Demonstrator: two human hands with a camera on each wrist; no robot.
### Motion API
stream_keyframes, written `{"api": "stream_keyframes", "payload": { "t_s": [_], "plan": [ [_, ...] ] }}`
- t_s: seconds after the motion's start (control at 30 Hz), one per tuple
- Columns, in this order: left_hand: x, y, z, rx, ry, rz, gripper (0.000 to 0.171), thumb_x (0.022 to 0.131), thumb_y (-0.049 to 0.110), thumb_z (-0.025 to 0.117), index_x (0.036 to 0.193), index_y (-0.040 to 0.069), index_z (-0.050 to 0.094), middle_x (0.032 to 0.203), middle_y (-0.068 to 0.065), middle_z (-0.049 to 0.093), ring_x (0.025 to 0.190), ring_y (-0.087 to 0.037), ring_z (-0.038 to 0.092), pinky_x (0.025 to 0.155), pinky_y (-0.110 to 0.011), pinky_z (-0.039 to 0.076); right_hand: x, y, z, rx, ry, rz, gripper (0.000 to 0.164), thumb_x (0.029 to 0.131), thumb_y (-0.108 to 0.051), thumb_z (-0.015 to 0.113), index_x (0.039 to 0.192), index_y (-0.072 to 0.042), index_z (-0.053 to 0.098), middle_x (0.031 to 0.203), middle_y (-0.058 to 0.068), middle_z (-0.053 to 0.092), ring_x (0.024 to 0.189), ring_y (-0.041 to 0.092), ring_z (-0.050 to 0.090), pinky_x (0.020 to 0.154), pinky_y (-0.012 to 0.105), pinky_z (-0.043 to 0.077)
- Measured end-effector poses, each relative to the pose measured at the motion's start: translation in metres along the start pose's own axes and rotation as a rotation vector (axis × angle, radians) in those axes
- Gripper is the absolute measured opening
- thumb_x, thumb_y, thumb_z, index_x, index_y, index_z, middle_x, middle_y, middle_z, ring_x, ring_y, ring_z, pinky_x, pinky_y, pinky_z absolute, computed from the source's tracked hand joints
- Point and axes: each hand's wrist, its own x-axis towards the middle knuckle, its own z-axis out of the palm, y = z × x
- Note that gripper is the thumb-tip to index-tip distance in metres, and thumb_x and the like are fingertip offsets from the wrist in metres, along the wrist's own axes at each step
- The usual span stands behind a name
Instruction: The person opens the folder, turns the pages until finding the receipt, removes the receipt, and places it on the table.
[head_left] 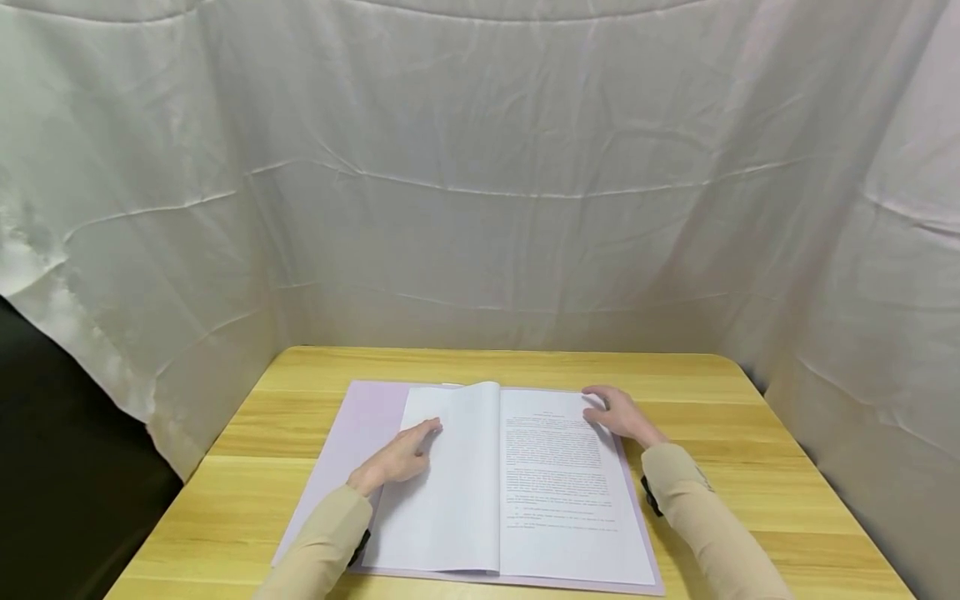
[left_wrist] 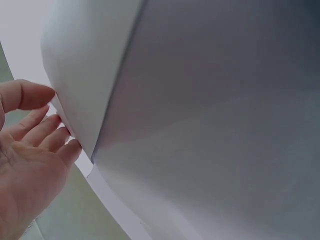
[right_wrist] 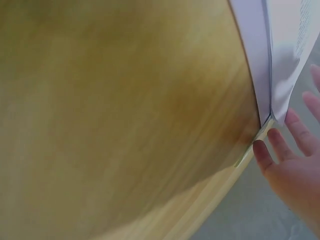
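A stack of white sheets lies spread on a light purple folder (head_left: 375,417). Its right page (head_left: 558,550) carries printed text, while the left page (head_left: 461,475) looks blank and curves up toward the middle fold. My left hand (head_left: 397,457) is over the left page, fingers extended; the left wrist view shows them nearly straight along the sheet's edge, thumb apart. At the top right corner of the printed page is my right hand (head_left: 624,417), thumb and forefinger spread apart. In the right wrist view, its fingers (right_wrist: 300,132) fan out loosely beside the page corner.
The folder lies on a wooden table (head_left: 750,467) with rounded far corners. Pale grey curtains (head_left: 480,250) hang behind the table and on both sides. A black area (head_left: 60,467) shows at the far left. Both forearms wear beige sleeves with dark bands at the wrists.
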Motion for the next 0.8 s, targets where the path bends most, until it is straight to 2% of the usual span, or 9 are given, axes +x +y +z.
{"api": "stream_keyframes", "payload": {
  "t_s": [0.13, 0.27, 0.43, 0.5, 0.57, 0.67, 0.73, 0.8],
  "plan": [
    [0.0, -0.001, -0.001, -0.018, -0.022, -0.011, 0.054, 0.095, 0.003, 0.057, 0.145, -0.008, 0.042, 0.157, -0.029, 0.037, 0.149, -0.046, 0.032, 0.124, -0.058, 0.026, 0.001, -0.001, 0.0, 0.012, 0.022, 0.009, 0.049, 0.092, -0.009, 0.066, 0.135, 0.01, 0.055, 0.141, 0.035, 0.052, 0.135, 0.055, 0.044, 0.115, 0.067, 0.034],
    [-0.001, -0.002, -0.001, -0.022, -0.035, -0.03, 0.066, 0.095, 0.02, 0.067, 0.148, -0.008, 0.04, 0.158, -0.028, 0.037, 0.149, -0.046, 0.031, 0.124, -0.059, 0.025, 0.003, -0.001, -0.002, 0.012, 0.061, 0.012, 0.049, 0.089, -0.007, 0.069, 0.134, 0.009, 0.057, 0.137, 0.036, 0.054, 0.128, 0.054, 0.05, 0.11, 0.065, 0.041],
    [-0.002, -0.002, -0.002, -0.016, -0.042, -0.039, 0.07, 0.094, 0.025, 0.07, 0.148, -0.007, 0.04, 0.159, -0.028, 0.035, 0.15, -0.046, 0.029, 0.125, -0.059, 0.024, 0.006, -0.001, -0.003, 0.042, 0.095, 0.051, 0.05, 0.088, -0.005, 0.072, 0.133, 0.007, 0.058, 0.132, 0.036, 0.054, 0.121, 0.051, 0.053, 0.104, 0.063, 0.046],
    [-0.002, -0.001, -0.002, -0.017, -0.039, -0.042, 0.07, 0.093, 0.025, 0.07, 0.148, -0.007, 0.04, 0.159, -0.028, 0.035, 0.15, -0.046, 0.029, 0.125, -0.059, 0.024, 0.008, -0.001, -0.004, 0.057, 0.1, 0.088, 0.049, 0.088, -0.004, 0.071, 0.135, 0.006, 0.057, 0.129, 0.034, 0.056, 0.115, 0.047, 0.057, 0.099, 0.057, 0.05],
    [-0.002, -0.001, -0.001, -0.02, -0.038, -0.05, 0.07, 0.093, 0.025, 0.071, 0.148, -0.006, 0.041, 0.159, -0.027, 0.035, 0.15, -0.045, 0.029, 0.125, -0.059, 0.024, 0.01, 0.0, -0.004, 0.063, 0.112, 0.117, 0.048, 0.089, -0.003, 0.07, 0.135, 0.004, 0.058, 0.12, 0.031, 0.06, 0.103, 0.039, 0.06, 0.087, 0.047, 0.055],
    [-0.001, 0.0, -0.001, -0.021, -0.038, -0.059, 0.071, 0.092, 0.025, 0.072, 0.148, -0.005, 0.041, 0.159, -0.026, 0.036, 0.15, -0.045, 0.03, 0.125, -0.059, 0.024, 0.013, 0.003, -0.005, 0.049, 0.149, 0.12, 0.042, 0.088, -0.001, 0.068, 0.13, 0.004, 0.062, 0.093, 0.019, 0.061, 0.08, 0.025, 0.054, 0.067, 0.031, 0.046],
    [-0.001, -0.001, -0.001, -0.018, -0.041, -0.061, 0.071, 0.092, 0.025, 0.072, 0.148, -0.005, 0.041, 0.159, -0.026, 0.036, 0.15, -0.045, 0.03, 0.125, -0.059, 0.025, 0.015, 0.005, -0.005, 0.029, 0.173, 0.112, 0.037, 0.089, -0.001, 0.068, 0.125, 0.003, 0.065, 0.079, 0.01, 0.053, 0.071, 0.019, 0.047, 0.06, 0.026, 0.037],
    [-0.001, 0.0, -0.001, -0.013, -0.042, -0.059, 0.071, 0.092, 0.025, 0.072, 0.148, -0.005, 0.041, 0.159, -0.026, 0.036, 0.15, -0.045, 0.03, 0.125, -0.058, 0.025, 0.016, 0.007, -0.005, 0.005, 0.191, 0.106, 0.032, 0.09, -0.002, 0.067, 0.122, 0.002, 0.068, 0.073, 0.006, 0.047, 0.066, 0.017, 0.043, 0.057, 0.025, 0.034]
  ]
}}
